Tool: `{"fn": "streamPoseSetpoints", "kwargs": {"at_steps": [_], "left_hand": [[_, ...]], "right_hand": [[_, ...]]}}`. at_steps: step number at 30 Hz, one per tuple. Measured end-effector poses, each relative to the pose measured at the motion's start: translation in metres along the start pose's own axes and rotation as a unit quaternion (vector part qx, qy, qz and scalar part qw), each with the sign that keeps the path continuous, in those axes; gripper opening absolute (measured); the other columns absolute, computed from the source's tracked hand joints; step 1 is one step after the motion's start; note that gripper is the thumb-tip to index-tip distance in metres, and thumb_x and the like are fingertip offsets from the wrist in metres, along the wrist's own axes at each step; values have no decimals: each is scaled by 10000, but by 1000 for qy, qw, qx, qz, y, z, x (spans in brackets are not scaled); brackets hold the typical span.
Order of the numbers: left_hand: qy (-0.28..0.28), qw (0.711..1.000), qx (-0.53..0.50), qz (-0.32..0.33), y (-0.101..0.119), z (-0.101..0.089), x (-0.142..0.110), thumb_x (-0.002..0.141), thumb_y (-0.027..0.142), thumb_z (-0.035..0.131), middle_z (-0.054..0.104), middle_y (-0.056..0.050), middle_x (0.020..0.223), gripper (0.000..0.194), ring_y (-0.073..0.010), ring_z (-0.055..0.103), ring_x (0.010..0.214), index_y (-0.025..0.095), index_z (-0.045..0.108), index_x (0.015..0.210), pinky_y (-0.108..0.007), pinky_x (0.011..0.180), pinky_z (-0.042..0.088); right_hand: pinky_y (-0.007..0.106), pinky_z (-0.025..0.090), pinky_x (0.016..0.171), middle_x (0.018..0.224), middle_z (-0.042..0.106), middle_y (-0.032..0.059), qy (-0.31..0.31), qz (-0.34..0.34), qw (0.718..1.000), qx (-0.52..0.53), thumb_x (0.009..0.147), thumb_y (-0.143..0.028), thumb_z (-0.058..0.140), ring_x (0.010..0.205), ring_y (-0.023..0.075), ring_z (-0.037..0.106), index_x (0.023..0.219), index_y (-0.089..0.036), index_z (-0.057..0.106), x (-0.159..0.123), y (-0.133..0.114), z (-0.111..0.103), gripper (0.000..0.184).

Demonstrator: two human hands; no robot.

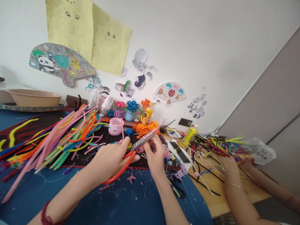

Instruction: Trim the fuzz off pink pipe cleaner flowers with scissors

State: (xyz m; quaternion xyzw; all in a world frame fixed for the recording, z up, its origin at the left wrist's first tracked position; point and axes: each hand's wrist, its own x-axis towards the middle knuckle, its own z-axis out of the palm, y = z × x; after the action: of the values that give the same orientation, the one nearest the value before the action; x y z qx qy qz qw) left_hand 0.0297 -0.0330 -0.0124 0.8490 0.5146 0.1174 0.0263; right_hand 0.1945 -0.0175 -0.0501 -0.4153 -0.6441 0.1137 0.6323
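Observation:
My left hand (pixel 111 157) is closed around the orange handles of a pair of scissors (pixel 131 153), whose grey blades point up and right. My right hand (pixel 156 154) pinches a thin pink pipe cleaner (pixel 153 132) that lies along the blades. Small pink curled pieces (pixel 131 178) lie on the blue mat (pixel 70 193) below both hands. A pink woven cup (pixel 116 126) stands just behind my left hand.
A big fan of coloured pipe cleaners (pixel 53 137) covers the left. Small pipe-cleaner flowers in pots (pixel 132 109), a yellow bottle (pixel 148 115) and a phone (pixel 180 152) sit behind. Another person's hands (pixel 231 167) sort dark pipe cleaners (pixel 215 145) at the right.

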Motion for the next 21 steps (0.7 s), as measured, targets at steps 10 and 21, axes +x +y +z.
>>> {"fn": "streamPoseSetpoints", "kwargs": {"at_steps": [10, 21], "left_hand": [[-17, 999, -31, 8, 3, 1, -4, 922, 499, 298, 699, -105, 809, 318, -312, 677, 746, 204, 407, 969, -317, 576, 407], [1, 998, -56, 26, -1, 9, -3, 933, 521, 252, 687, -69, 782, 357, -285, 670, 734, 195, 372, 1016, -306, 569, 380]], "right_hand": [[273, 437, 611, 704, 571, 1, 1, -2, 999, 33, 839, -241, 555, 636, 149, 519, 740, -189, 596, -3, -1, 2, 119], [266, 401, 588, 686, 545, -12, -19, 5, 998, 52, 820, -198, 562, 626, 146, 496, 706, -195, 587, -4, -6, 4, 117]]}}
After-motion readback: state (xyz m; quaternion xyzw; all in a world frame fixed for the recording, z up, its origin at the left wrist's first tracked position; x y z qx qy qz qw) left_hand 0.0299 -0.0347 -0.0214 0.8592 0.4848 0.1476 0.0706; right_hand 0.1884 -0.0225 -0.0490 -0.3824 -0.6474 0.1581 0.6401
